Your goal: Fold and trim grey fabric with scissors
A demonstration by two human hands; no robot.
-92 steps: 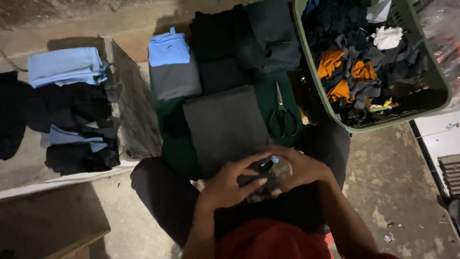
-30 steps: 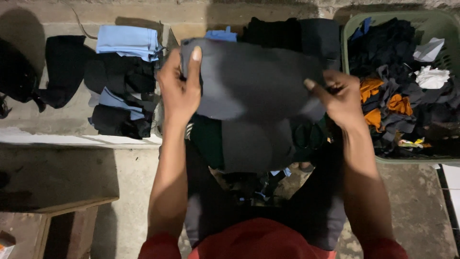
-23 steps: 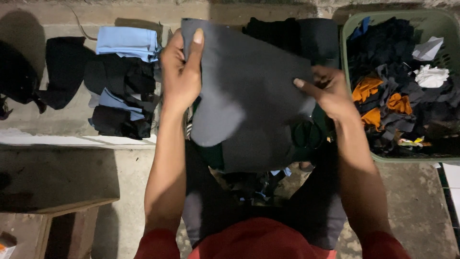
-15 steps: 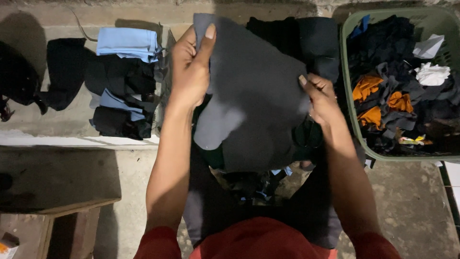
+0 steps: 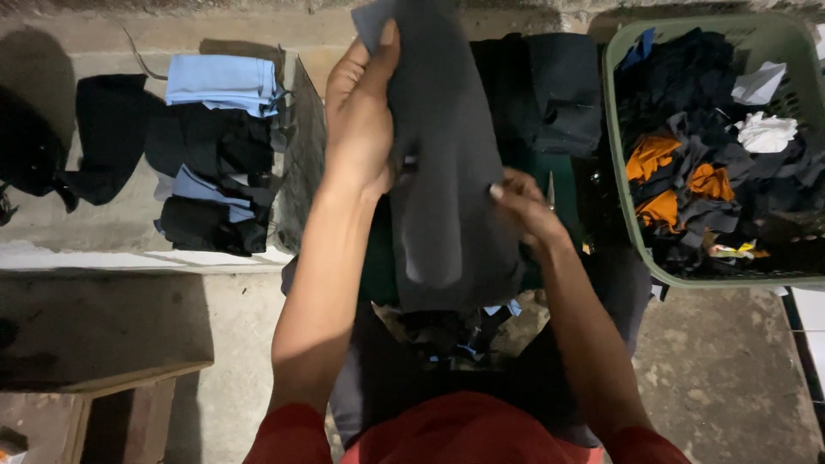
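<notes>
Floor: bare grey concrete (image 5: 730, 378), rough and speckled, with small bits of debris.
Ledge: a pale raised concrete step (image 5: 129, 236) runs along the left, its front edge lit.
Furniture: a low wooden piece, perhaps a stool or bench (image 5: 112, 404), sits in the lower left corner.
Tile: a strip of white tile (image 5: 808, 326) shows at the right edge.
Light: dim, with deep shadows on the left.

One green basket (image 5: 620, 163), two hands (image 5: 361, 120)
</notes>
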